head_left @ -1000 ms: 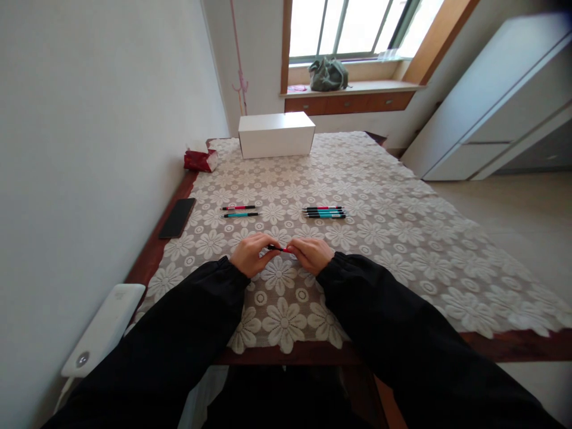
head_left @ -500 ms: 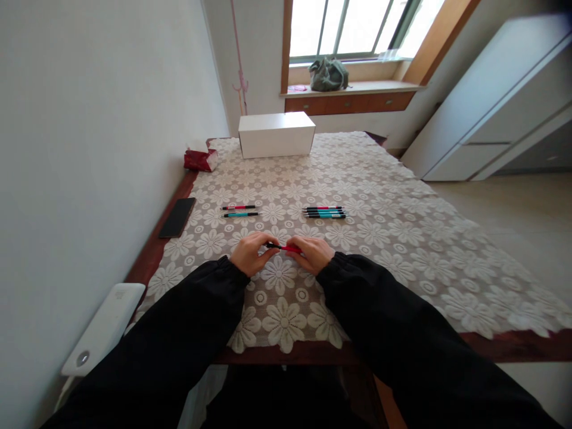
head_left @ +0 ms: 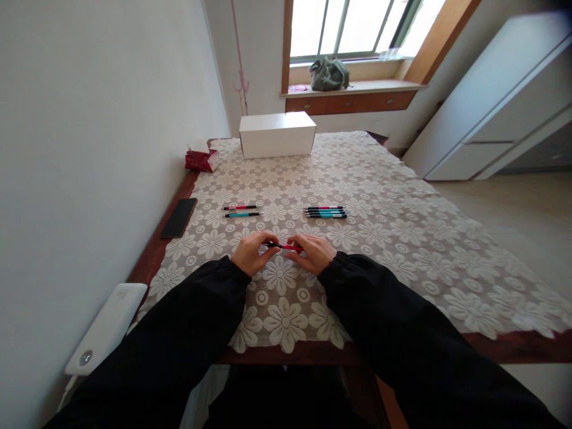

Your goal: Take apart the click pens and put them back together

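Near the desk's (head_left: pixel 179 253) front edge, our left hand (head_left: pixel 249 252) and right hand (head_left: pixel 316 252) pinched one red pen (head_left: pixel 285 245) — fingers best kept at its ends, pulling straight.

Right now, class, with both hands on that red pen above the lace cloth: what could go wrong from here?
1. The red pen is gripped only at its ends by the left hand and right hand; a small part pulled free might drop into the holes of the lace tablecloth.
2. A loose pen might roll into the pair of pens or the pen bundle beyond, mixing the groups.
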A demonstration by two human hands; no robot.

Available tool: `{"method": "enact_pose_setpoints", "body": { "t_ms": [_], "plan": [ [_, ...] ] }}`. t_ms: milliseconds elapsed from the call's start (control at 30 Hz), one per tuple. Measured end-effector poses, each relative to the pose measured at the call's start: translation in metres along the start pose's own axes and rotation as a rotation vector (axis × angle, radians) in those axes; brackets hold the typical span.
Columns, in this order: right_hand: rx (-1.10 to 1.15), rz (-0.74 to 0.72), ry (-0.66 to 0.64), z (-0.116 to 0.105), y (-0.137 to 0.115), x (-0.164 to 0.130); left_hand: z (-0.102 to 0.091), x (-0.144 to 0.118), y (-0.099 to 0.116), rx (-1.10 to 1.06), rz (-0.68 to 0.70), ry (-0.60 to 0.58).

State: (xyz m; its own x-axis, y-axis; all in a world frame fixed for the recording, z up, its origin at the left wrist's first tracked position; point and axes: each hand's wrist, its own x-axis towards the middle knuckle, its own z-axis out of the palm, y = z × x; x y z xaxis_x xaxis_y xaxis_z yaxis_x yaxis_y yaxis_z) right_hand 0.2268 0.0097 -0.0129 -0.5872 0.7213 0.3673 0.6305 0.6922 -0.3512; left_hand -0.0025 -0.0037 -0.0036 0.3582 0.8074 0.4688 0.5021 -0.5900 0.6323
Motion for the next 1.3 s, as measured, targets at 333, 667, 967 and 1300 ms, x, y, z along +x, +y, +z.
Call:
{"method": "enact_pose_setpoints", "body": {
  "t_ms": [333,667,967,1300],
  "plan": [
    [0.021,-0.01,0.019,-0.002,0.0,0.0,0.0,0.0,0.0,-0.035,-0.009,0.009],
    [-0.022,-0.018,0.071,-0.005,-0.002,0.002,-0.001,0.003,0.0,-0.044,-0.095,-0.019],
    [-0.078,-0.022,0.085,-0.004,0.002,0.001,-0.006,0.005,-0.001,0.14,-0.064,-0.108],
    [-0.267,0.168,0.186,-0.025,0.045,0.0,-0.008,0.007,-0.015,0.225,-0.137,0.02]
  ]
}}
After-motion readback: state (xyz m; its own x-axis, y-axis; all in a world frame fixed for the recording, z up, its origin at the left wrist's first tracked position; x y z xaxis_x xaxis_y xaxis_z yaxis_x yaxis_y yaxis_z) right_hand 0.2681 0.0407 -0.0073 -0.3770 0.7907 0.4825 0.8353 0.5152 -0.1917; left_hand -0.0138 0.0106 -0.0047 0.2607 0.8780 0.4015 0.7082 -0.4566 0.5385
